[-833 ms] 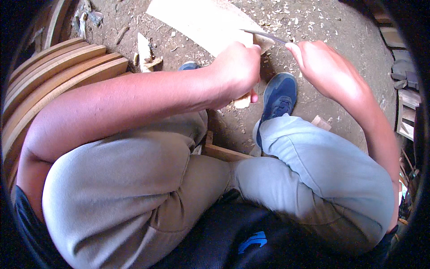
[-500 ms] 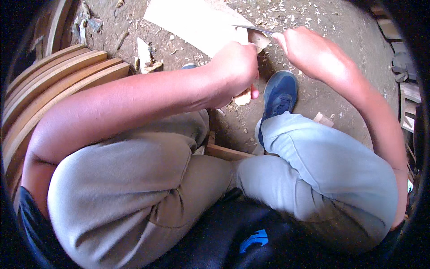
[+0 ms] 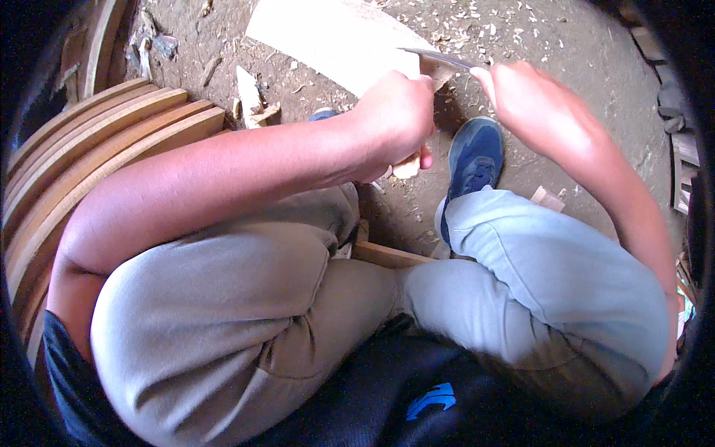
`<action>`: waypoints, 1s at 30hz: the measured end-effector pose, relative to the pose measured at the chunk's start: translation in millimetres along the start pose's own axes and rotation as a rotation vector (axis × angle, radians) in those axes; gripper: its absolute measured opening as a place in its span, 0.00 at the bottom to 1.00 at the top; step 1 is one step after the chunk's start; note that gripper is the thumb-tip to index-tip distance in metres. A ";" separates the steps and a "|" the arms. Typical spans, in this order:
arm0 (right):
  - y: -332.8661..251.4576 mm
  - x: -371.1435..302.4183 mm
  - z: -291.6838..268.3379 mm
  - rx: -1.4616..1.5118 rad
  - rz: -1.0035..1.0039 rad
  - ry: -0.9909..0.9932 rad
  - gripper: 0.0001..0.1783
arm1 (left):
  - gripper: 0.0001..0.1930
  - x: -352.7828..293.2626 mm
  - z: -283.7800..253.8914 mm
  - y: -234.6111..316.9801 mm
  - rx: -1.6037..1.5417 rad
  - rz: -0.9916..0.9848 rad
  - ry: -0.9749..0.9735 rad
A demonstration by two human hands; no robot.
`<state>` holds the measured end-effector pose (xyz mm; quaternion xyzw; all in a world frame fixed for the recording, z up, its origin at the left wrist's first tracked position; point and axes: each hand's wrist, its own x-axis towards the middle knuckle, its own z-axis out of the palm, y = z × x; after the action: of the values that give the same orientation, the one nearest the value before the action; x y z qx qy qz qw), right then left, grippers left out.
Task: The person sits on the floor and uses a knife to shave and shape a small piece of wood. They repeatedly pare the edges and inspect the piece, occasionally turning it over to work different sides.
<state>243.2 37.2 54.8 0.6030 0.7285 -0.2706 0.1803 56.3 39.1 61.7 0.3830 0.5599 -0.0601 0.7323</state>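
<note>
Left hand (image 3: 398,108) grips wood, right hand (image 3: 540,108) holds a blade (image 3: 439,56)

The left hand is clenched, its fingers clamped around a piece of wood (image 3: 407,167) whose pale end pokes out below the fist. This fist sits at the near edge of a bright, pale board (image 3: 320,41), toward the board's right corner. The right hand, to the right of that corner, has its fingers closed on the tool, and the slim dark blade runs leftward from them over the board's right end. With the glare there, I cannot fairly tell whether the blade touches the wood.

Light shavings (image 3: 484,33) are strewn over the earth floor (image 3: 596,89) beyond the board's right end. A jagged scrap (image 3: 249,89) lies below the board's left corner, and curved planks (image 3: 123,145) are stacked along the left side. The right foot, in a blue shoe (image 3: 477,153), is planted near the left fist; a small block (image 3: 547,198) lies just right of it.
</note>
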 end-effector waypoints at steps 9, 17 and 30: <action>-0.1 21.1 -15.6 0.026 -0.129 -0.212 0.29 | 0.25 8.9 3.2 -12.5 -0.129 -0.055 0.177; 4.6 9.8 3.1 0.061 -0.085 -0.051 0.29 | 0.25 5.4 6.4 -7.3 -0.191 -0.079 0.183; -2.7 6.6 -15.0 -0.010 -0.058 -0.127 0.28 | 0.22 8.4 5.8 -8.9 -0.213 -0.019 0.163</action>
<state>240.2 51.2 63.2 0.5622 0.7343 -0.3096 0.2213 59.2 32.1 50.4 0.3014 0.6242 0.0241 0.7204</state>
